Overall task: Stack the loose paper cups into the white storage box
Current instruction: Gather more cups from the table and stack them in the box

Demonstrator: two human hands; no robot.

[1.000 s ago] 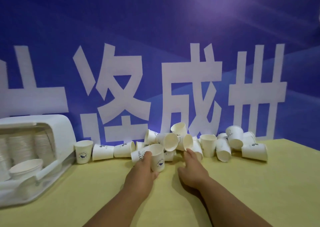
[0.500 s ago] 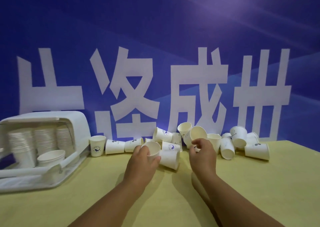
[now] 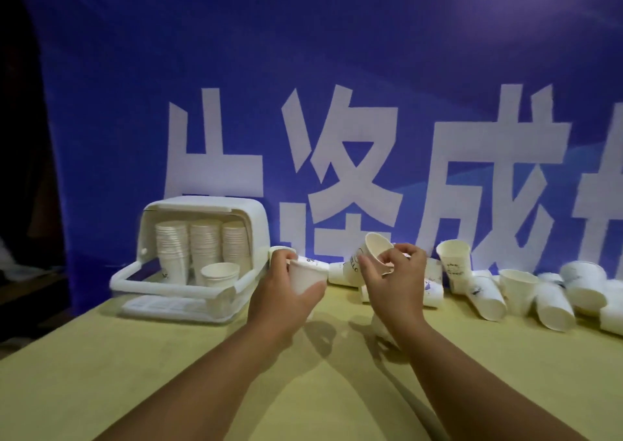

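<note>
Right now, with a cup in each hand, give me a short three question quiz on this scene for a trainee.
1. True or false: the right hand is empty.
2. How many tall cup stacks stand at the back of the white storage box? A two, B three, C five.
3. Fill in: the loose cups lie on the yellow table to the ___ of the box.

Key:
1. False. It holds a tilted paper cup, and the left hand holds a second paper cup.
2. B.
3. Right.
</note>
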